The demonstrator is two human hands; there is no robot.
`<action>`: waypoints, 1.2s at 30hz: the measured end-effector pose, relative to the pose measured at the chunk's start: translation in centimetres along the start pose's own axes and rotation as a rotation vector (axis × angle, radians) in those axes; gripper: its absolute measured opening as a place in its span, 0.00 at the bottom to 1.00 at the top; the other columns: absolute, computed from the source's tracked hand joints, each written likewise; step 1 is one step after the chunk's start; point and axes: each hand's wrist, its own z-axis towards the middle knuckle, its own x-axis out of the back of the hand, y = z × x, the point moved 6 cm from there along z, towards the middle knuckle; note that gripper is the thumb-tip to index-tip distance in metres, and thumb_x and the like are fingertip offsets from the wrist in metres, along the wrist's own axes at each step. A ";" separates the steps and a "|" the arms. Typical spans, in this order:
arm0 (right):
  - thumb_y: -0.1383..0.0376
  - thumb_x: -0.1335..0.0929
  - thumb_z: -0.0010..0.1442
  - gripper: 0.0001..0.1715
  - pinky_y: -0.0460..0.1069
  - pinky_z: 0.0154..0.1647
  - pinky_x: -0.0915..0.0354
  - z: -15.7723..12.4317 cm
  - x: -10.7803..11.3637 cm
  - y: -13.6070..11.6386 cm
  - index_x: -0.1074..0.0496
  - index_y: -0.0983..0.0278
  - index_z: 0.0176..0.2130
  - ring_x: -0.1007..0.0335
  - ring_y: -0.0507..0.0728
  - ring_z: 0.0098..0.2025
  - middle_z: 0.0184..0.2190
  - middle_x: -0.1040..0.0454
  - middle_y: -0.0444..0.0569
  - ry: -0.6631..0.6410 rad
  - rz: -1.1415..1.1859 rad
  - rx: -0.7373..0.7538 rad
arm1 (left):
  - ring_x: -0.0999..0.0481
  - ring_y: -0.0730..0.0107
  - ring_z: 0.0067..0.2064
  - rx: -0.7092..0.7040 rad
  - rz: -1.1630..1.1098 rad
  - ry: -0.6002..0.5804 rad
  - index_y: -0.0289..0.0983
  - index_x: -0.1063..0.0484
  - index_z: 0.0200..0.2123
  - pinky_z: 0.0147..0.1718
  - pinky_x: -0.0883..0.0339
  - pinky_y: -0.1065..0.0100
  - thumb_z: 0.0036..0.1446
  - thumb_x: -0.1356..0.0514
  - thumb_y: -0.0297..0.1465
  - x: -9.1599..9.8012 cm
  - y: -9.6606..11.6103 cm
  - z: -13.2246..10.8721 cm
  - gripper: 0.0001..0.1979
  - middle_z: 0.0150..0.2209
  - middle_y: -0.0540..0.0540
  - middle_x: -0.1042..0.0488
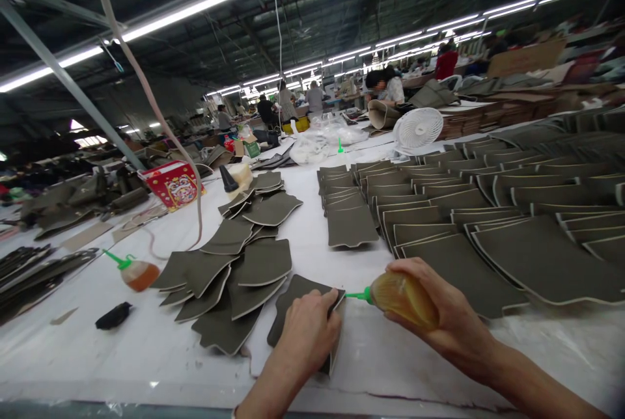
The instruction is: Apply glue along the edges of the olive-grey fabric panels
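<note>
In my right hand (439, 315) is a squeeze bottle (403, 298) of amber liquid, tipped on its side. Its green nozzle points left and meets, or nearly meets, the edge of a dark grey-green cut panel (293, 295). My left hand (312, 324) lies over that panel, fingers pressed on it near the nozzle tip. Whether those fingers grip the panel's edge or only hold it down is partly hidden. Left of it, a loose heap of similar panels (266, 259) overlaps on the white table (351, 347).
Rows of overlapping panels (537, 250) cover the right side. A second green-tipped bottle (139, 274) and a black scrap (113, 316) lie left. A red box (173, 185), a hanging hose (146, 87) and a white fan (418, 129) stand farther back. Several people work beyond.
</note>
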 end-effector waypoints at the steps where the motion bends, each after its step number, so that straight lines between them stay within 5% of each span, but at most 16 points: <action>1: 0.61 0.30 0.62 0.24 0.46 0.44 0.32 0.0 0.0 -0.1 0.41 0.54 0.55 0.31 0.54 0.44 0.46 0.34 0.46 -0.006 -0.004 -0.001 | 0.21 0.51 0.43 0.000 -0.002 -0.003 0.49 0.29 0.55 0.41 0.31 0.56 0.57 0.53 0.30 0.0 0.0 0.0 0.25 0.40 0.43 0.23; 22: 0.54 0.30 0.62 0.24 0.50 0.45 0.31 -0.1 0.3 2.1 0.39 0.53 0.54 0.29 0.57 0.43 0.47 0.31 0.45 0.077 0.006 -0.121 | 0.22 0.53 0.46 0.020 -0.060 -0.042 0.48 0.34 0.60 0.44 0.33 0.59 0.60 0.53 0.33 -0.3 -0.3 -0.1 0.26 0.42 0.44 0.25; 36: 0.54 0.29 0.61 0.25 0.50 0.43 0.31 -1.2 -0.4 2.5 0.39 0.55 0.54 0.28 0.57 0.42 0.47 0.31 0.46 -0.003 0.119 -0.231 | 0.22 0.53 0.45 -0.005 -0.054 -0.016 0.46 0.34 0.61 0.42 0.32 0.59 0.60 0.53 0.33 -0.4 -0.3 -0.3 0.26 0.42 0.43 0.25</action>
